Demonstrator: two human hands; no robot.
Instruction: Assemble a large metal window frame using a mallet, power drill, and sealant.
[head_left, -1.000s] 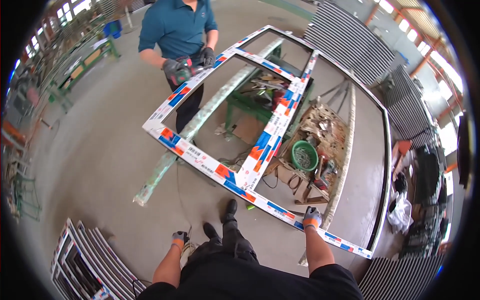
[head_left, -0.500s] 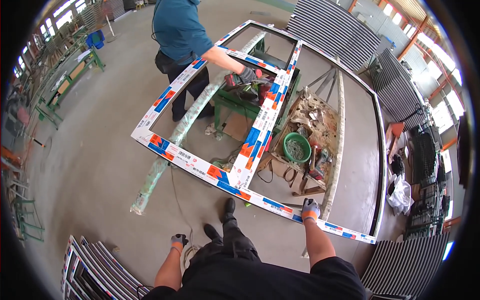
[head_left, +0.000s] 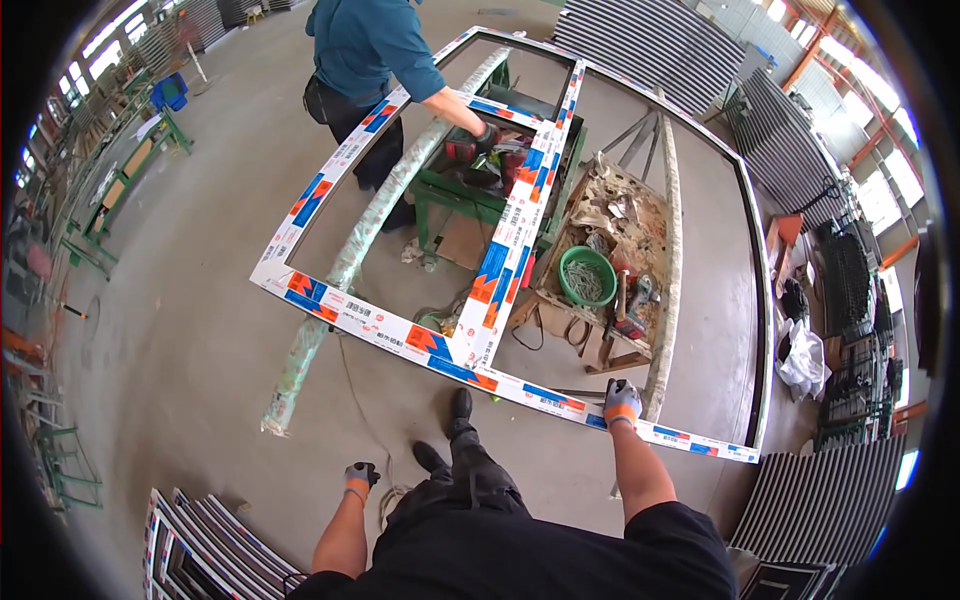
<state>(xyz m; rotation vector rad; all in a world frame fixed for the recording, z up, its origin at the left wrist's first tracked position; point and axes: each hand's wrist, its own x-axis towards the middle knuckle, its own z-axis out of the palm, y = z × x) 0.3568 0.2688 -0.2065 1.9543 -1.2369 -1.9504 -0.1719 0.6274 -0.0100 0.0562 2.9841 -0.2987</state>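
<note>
A large window frame [head_left: 365, 325], wrapped in white, blue and orange film, lies flat across two padded bars. My right hand [head_left: 622, 402], in a grey, orange and black glove, is closed over the frame's near rail, right of its middle. My left hand [head_left: 360, 477], gloved alike, hangs low beside my leg, apart from the frame. Its fingers are curled, and whatever they may hold is hidden. Across the frame, a person in a teal shirt [head_left: 375, 45] reaches a gloved hand [head_left: 487, 138] down through an opening toward red tools on a green stand [head_left: 455, 200].
Under the frame, a worn wooden bench [head_left: 640, 225] carries a green basin [head_left: 587, 277] of metal fasteners and a cordless drill [head_left: 632, 318]. A wrapped bar [head_left: 300, 375] juts out near left. Profiles are stacked lower left [head_left: 215, 545] and lower right [head_left: 815, 505]. A cable [head_left: 362, 400] trails by my feet.
The other person's gloved hand has gone lower, toward the tools on the green stand. My view has shifted slightly; my right hand stays on the rail and my left still hangs low.
</note>
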